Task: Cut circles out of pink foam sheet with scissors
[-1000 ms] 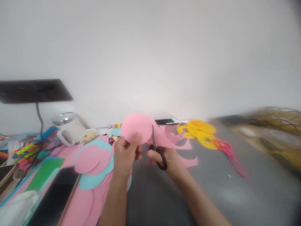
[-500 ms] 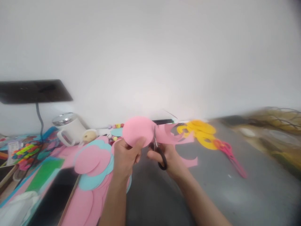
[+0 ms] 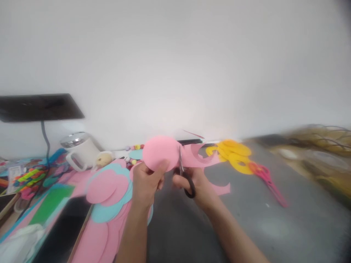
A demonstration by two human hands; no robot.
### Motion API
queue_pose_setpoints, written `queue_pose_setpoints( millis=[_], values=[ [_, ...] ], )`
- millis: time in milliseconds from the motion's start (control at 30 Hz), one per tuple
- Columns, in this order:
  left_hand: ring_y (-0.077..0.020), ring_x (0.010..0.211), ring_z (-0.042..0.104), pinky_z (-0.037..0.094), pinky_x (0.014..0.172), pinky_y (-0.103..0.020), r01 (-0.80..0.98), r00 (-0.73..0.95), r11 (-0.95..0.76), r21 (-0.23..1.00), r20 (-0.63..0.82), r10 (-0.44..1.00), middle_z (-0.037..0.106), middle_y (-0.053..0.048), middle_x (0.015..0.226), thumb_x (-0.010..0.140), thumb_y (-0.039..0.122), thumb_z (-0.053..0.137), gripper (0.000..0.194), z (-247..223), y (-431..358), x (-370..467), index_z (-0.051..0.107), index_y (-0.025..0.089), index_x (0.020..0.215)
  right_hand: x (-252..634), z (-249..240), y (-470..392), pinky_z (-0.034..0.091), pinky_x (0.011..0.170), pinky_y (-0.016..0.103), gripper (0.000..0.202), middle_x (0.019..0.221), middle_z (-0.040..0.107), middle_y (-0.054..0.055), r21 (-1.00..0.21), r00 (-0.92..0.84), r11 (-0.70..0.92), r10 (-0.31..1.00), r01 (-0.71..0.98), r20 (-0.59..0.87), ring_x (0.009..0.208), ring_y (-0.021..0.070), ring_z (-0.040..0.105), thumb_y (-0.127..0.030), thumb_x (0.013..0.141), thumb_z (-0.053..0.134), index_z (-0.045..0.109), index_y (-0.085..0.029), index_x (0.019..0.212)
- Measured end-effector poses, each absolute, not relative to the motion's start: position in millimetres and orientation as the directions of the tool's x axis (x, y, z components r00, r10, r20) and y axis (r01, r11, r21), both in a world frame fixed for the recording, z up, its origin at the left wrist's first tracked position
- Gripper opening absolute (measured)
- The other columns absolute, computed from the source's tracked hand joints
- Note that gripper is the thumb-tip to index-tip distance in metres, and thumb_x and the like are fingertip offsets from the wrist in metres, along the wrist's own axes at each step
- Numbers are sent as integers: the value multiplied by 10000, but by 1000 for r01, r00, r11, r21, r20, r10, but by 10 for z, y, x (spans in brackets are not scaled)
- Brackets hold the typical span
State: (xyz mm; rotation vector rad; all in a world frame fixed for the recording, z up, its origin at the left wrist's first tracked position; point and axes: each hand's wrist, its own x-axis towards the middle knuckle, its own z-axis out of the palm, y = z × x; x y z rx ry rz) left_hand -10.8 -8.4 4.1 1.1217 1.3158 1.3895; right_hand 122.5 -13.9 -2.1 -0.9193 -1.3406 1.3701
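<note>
My left hand (image 3: pixel 148 180) pinches a round piece of pink paper (image 3: pixel 160 151) by its lower edge, thumb on top. Black-handled scissors (image 3: pixel 189 184) are in my right hand (image 3: pixel 197 182), with fingers through the loops. Their blades point up along the right edge of the pink round. A curved pink offcut (image 3: pixel 199 155) hangs to the right of the blades, above my right hand. Another pink scrap (image 3: pixel 222 189) lies on the grey table beyond my right wrist. Left of my left hand is a pile of pink and light blue paper circles (image 3: pixel 101 184).
Yellow paper pieces (image 3: pixel 236 153) and pink scissors (image 3: pixel 268 180) lie on the grey table (image 3: pixel 274 230) to the right. A white lidded mug (image 3: pixel 82 151), a dark tray-like slab (image 3: pixel 64 226) and colourful small items (image 3: pixel 30 179) crowd the left. A white wall stands behind.
The pink offcut right of the blades has shifted and tilted, its free end drawn back to the left. Both hands stay almost in place.
</note>
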Motion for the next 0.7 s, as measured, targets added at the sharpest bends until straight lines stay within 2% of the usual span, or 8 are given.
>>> queue_pose_setpoints(
  millis=[200,400,700],
  values=[
    [-57,295,311,204,347,-217,-46,-229,-61,997,49,972,340,58,312,641,291,705,440,36,-85,-102,378,175,370,1231,-34,-135,365,509,240,154,616,472,-49,-992,-216,75,972,-102,96,529,99,435,-224,650,625,520,-177,752],
    [-61,315,335,222,350,-215,-55,-219,-70,996,56,974,360,60,336,659,328,703,422,44,-82,-106,401,173,408,1234,-67,-137,364,488,238,158,558,474,-53,-995,-187,64,979,-80,78,505,103,445,-254,657,629,509,-179,728],
    [-58,315,340,225,337,-202,-148,-208,-88,985,56,977,381,70,363,701,372,679,404,32,-67,-106,408,174,477,1199,-36,-151,369,478,230,128,561,455,-65,-993,-204,56,976,-103,76,479,94,446,-185,645,591,504,-179,740]
  ],
)
